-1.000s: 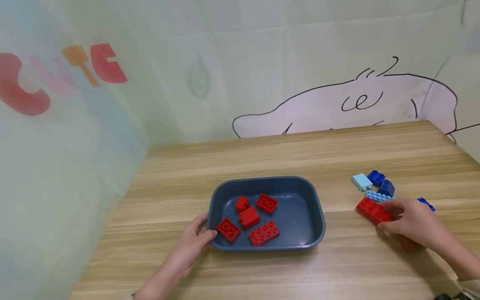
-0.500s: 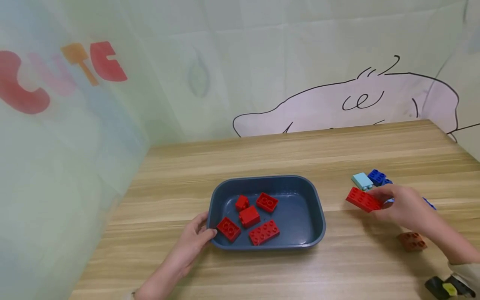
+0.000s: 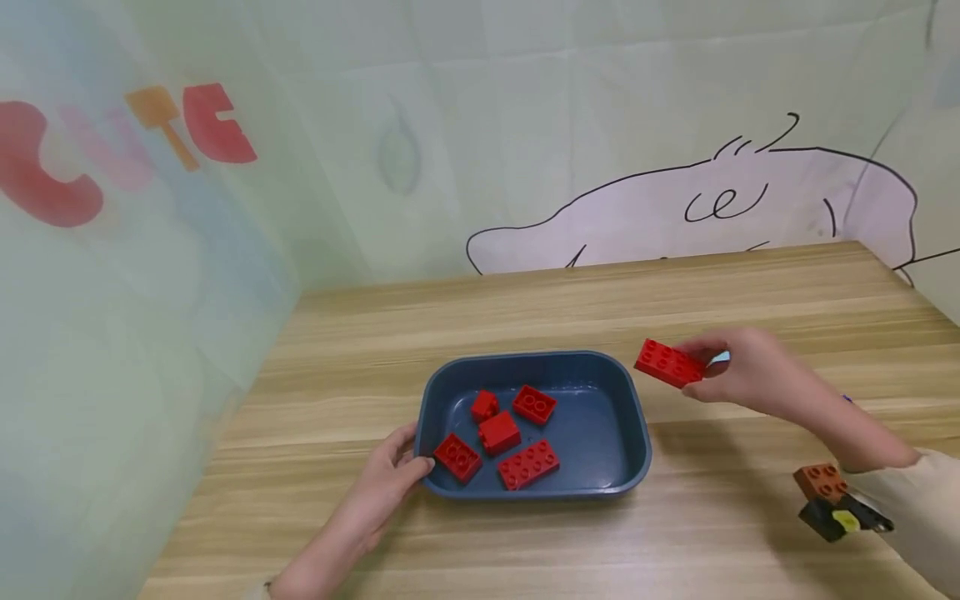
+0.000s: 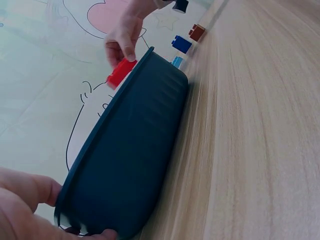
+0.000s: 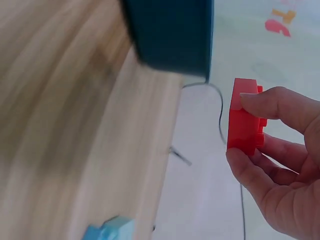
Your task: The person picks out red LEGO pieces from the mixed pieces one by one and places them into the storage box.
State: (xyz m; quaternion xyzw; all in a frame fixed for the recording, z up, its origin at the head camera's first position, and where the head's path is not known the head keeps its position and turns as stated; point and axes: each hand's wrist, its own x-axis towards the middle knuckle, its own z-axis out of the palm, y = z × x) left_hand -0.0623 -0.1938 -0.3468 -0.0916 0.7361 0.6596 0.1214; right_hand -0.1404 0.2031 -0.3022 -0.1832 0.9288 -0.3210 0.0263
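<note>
My right hand pinches a red studded toy brick between thumb and fingers, raised above the table just off the far right corner of a dark blue tray. The right wrist view shows the same brick held by its ends, studs toward the palm. At the tray's left end, my left hand grips the rim, thumb on top. Inside the tray, toward its left, lie several red bricks, among them a long one and a blocky one.
An orange-brown brick lies on the table at right, beside a black device with a yellow patch at the right sleeve. A blue brick and a light blue one show past the tray. A printed cloth wall borders the table.
My right hand has lifted the red brick from the right-hand pile and carried it left and away, to near the tray's corner. The orange-brown brick has come into fuller view. The left hand stays put.
</note>
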